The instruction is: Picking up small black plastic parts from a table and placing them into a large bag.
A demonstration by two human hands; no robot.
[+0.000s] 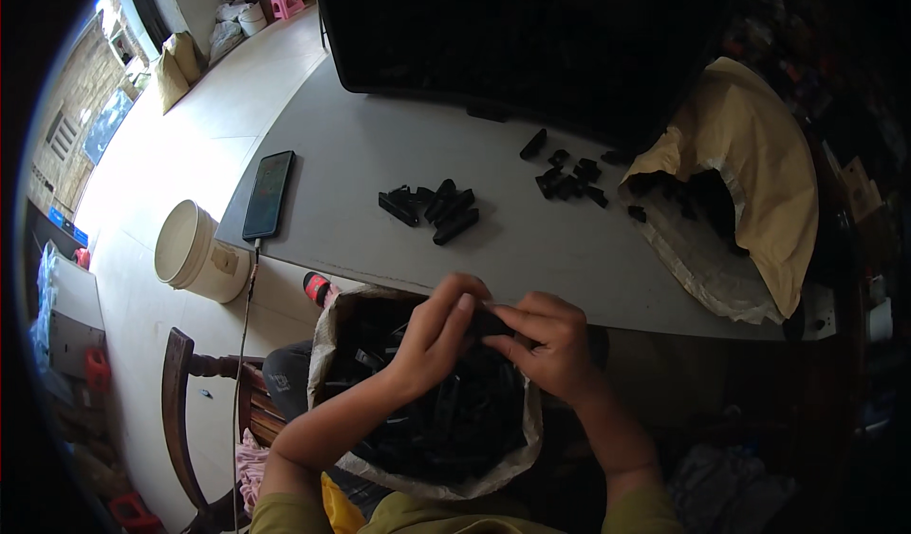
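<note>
Above an open sack on my lap, my two hands work close together. The sack is full of small black plastic parts. Between my fingertips is a dark piece, mostly covered, which looks like one of these parts. My left hand pinches it from the left with bent fingers. From the other side, my right hand grips it with thumb and forefinger. Beyond them, several black elongated parts lie in a small heap on the grey table. Smaller black pieces are scattered further right.
A brown paper bag lies open at the table's right, black pieces at its mouth. A large dark container stands at the back. On the left edge is a phone with a cable. A white bucket and wooden chair stand left.
</note>
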